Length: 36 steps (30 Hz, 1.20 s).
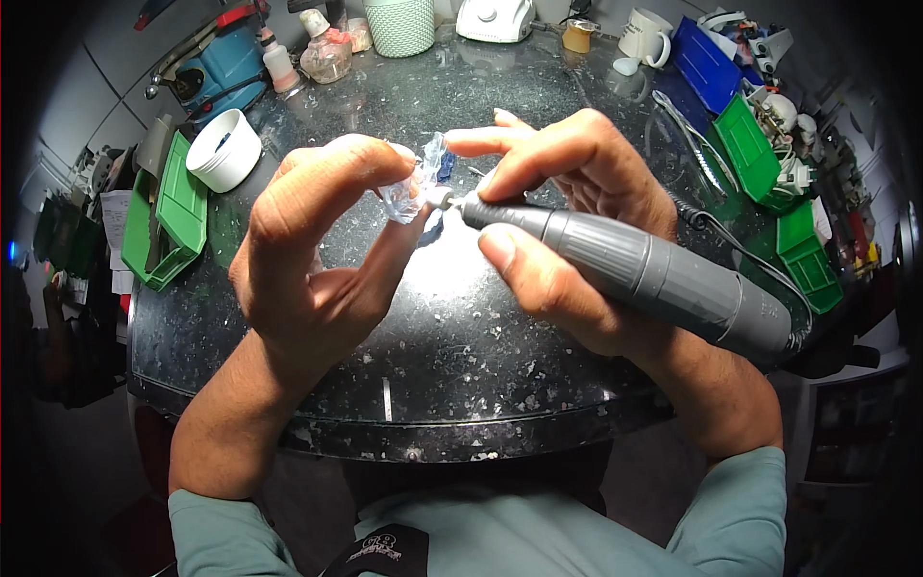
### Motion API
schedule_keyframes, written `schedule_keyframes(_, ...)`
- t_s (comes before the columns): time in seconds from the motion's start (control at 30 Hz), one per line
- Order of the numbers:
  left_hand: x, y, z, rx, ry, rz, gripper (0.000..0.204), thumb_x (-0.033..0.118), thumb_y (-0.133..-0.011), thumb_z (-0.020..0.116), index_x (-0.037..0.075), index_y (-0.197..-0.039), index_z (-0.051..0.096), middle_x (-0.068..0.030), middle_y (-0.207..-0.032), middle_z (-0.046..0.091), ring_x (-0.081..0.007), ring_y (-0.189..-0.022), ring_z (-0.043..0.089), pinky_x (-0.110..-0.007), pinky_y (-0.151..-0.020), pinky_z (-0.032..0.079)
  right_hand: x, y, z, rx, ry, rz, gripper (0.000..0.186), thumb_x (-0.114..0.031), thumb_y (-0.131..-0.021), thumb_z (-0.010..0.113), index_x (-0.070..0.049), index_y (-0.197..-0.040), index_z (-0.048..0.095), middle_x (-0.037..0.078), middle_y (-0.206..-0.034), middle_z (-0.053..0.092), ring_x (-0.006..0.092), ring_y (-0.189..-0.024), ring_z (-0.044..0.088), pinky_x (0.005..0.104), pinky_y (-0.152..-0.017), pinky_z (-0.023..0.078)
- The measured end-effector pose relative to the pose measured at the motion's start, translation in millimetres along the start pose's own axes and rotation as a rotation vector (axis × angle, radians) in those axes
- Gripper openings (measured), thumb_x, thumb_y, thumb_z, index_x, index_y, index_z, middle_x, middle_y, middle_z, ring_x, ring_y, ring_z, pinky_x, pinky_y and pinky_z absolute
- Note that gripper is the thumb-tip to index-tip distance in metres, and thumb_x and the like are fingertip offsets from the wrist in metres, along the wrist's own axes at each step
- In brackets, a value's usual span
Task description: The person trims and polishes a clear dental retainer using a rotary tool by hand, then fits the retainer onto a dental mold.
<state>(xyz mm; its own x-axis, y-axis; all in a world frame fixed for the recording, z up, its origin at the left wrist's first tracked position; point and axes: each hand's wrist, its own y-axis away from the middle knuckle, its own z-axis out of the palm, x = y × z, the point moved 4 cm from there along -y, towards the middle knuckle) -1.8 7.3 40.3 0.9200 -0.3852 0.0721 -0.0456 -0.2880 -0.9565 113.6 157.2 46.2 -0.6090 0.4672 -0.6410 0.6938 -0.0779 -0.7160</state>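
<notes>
Between the thumb and fingers of my left hand [317, 226] is a small clear, bluish plastic piece [405, 196], thin and irregular in outline. My right hand [586, 192] grips a dark grey rotary handpiece [635, 255], its body lying across the palm toward the lower right. The handpiece's small bit [441, 197] meets or nearly meets the edge of the plastic piece; contact is hard to tell. My right index finger reaches over to the upper end of the piece. Some of the piece is hidden behind my left fingers.
Green bins [187, 216] and a white cup [224, 152] stand at the left. Behind are a bottle [325, 58], a mint basket [400, 27] and a white device [494, 19]. A mug [646, 38], a blue bin [705, 65] and the handpiece's cord [750, 252] are at the right.
</notes>
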Motion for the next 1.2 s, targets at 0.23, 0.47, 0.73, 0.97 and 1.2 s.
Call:
schedule_keyframes(0.23,-3.0,1.7,2.0,-0.067,0.022,-0.039,0.06,-0.016,-0.071,0.074,-0.002,-0.121,0.044,-0.017,-0.105,0.059,-0.0241,-0.087,0.066,-0.035,-0.078,0.056,-2.4,-0.4,1.2,-0.028,-0.003,-0.005,0.029,-0.003,-0.076,0.062,-0.003,-0.105,0.056,0.007,-0.098,0.055,0.0339,-0.118,0.061,0.0572,-0.115,0.027)
schedule_keyframes(0.47,-1.2,-0.4,-0.2,-0.048,0.035,-0.076,0.059,-0.011,-0.072,0.078,-0.002,-0.12,0.044,-0.0157,-0.103,0.063,-0.0188,-0.085,0.067,-0.029,-0.073,0.056,-2.2,-0.6,2.6,-0.019,-0.007,-0.025,0.028,-0.003,-0.076,0.061,-0.003,-0.104,0.055,0.008,-0.097,0.053,0.036,-0.119,0.061,0.0559,-0.115,0.028)
schedule_keyframes(0.73,0.6,1.2,0.3,-0.034,0.024,-0.132,0.06,-0.008,-0.073,0.08,-0.002,-0.12,0.043,-0.0142,-0.104,0.062,-0.0166,-0.086,0.068,-0.026,-0.071,0.054,-2.9,-0.4,1.8,-0.006,-0.01,-0.031,0.028,-0.002,-0.076,0.062,-0.003,-0.103,0.056,0.008,-0.096,0.053,0.0371,-0.119,0.061,0.0554,-0.115,0.029)
schedule_keyframes(0.97,2.6,0.7,3.6,-0.132,0.006,-0.141,0.06,-0.017,-0.076,0.071,-0.001,-0.126,0.041,-0.0183,-0.111,0.055,-0.0239,-0.089,0.066,-0.035,-0.082,0.056,0.3,0.2,0.1,0.012,0.019,-0.051,0.026,-0.001,-0.078,0.062,-0.002,-0.103,0.056,0.009,-0.095,0.054,0.0314,-0.112,0.063,0.0513,-0.108,0.04)
schedule_keyframes(1.2,-1.5,0.6,6.2,-0.001,0.034,-0.084,0.051,-0.008,-0.075,0.077,-0.005,-0.12,0.055,-0.0207,-0.106,0.069,-0.0227,-0.087,0.068,-0.03,-0.069,0.059,1.4,-0.8,-3.3,0.043,-0.048,0.076,0.024,-0.003,-0.079,0.064,-0.001,-0.101,0.055,0.013,-0.1,0.061,0.0226,-0.109,0.063,0.0353,-0.096,0.049)
